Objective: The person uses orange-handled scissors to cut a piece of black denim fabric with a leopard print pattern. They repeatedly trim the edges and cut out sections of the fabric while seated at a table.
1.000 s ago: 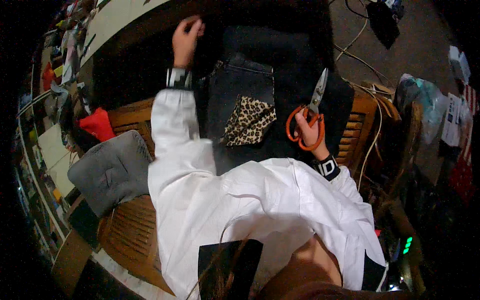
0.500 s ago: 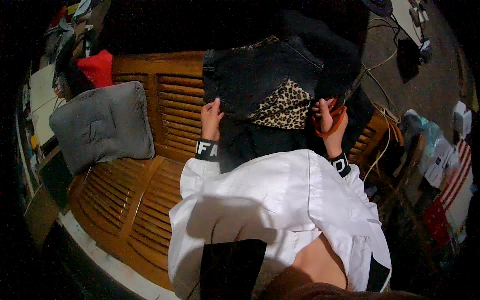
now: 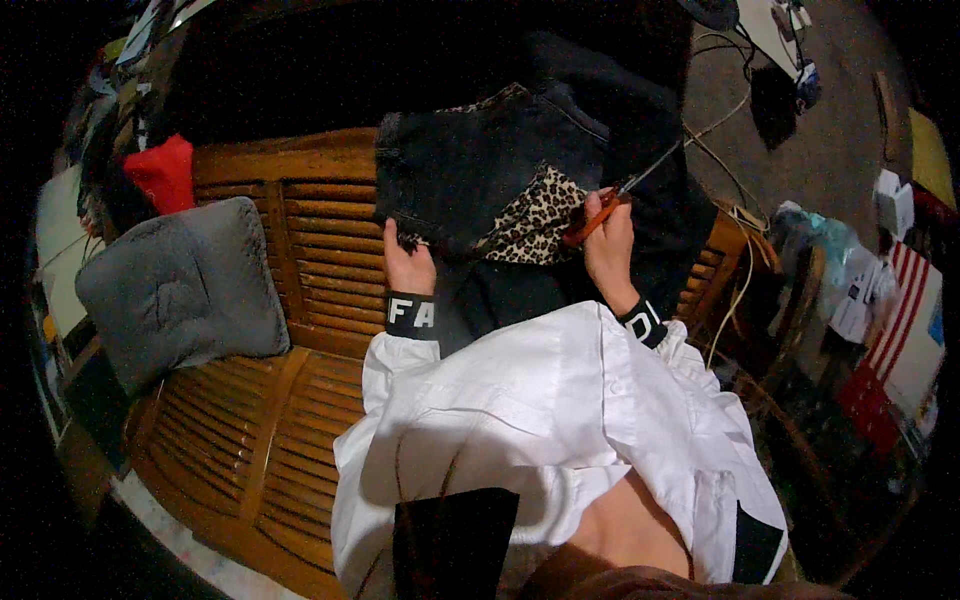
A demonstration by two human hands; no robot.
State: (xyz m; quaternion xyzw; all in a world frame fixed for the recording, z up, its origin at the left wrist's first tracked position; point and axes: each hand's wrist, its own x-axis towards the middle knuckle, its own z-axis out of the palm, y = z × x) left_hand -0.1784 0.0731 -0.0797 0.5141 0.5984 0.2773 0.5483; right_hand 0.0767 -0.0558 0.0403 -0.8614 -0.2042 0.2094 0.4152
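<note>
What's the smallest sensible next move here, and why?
Probably ease the left hand slightly outward to straighten the dark denim. That hand is at the denim's lower left edge, while the right hand is occupied with the orange-handled scissors beside the leopard-print cloth, so the left seems freer to adjust the fabric.

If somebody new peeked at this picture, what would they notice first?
Probably the leopard-print cloth against the dark denim garment, near the picture's middle. Next, the orange-handled scissors in the right hand, blades pointing up and right. Far left, a bright red item, perhaps cloth, shows above the grey cushion.
</note>
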